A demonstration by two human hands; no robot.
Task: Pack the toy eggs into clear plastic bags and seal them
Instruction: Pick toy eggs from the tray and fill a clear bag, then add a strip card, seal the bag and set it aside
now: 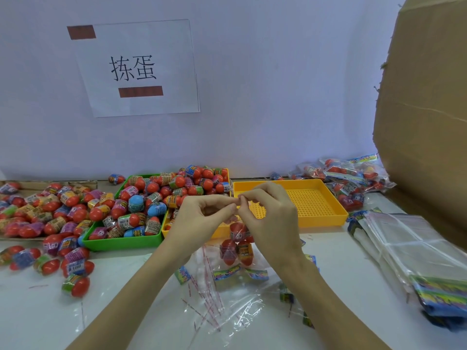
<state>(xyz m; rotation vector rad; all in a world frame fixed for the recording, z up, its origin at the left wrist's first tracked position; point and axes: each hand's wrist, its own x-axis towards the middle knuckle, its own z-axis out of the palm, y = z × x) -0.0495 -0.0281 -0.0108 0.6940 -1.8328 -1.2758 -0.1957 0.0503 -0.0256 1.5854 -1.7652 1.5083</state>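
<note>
Head view, left to right. Loose toy eggs lie heaped on the worktop well to the left of the fingers, and more fill a green tray just left of the left hand. That hand is raised above the worktop, palm turned inward, its thumb and forefinger curled and pinching the top edge of a clear plastic bag. The right hand meets it fingertip to fingertip, its thumb and forefinger nipping the same edge, the other fingers loosely curled behind. Both forearms come up from the lower edge and converge at that pinch.

Below the fingers the bag hangs with several red toy eggs inside it, its lower end near or on the worktop; which, I cannot tell. By the look of it, the eggs are light, hard plastic shells, smooth under their printed wrap, so they would roll and slide about inside. The film is thin, limp and slippery; it likely needs holding at the mouth, both sides pinched flat, so the seal strip meets squarely.

Beyond the right fingers sits a yellow perforated tray. Farther right lie sealed packs, then a stack of unused bags.
</note>
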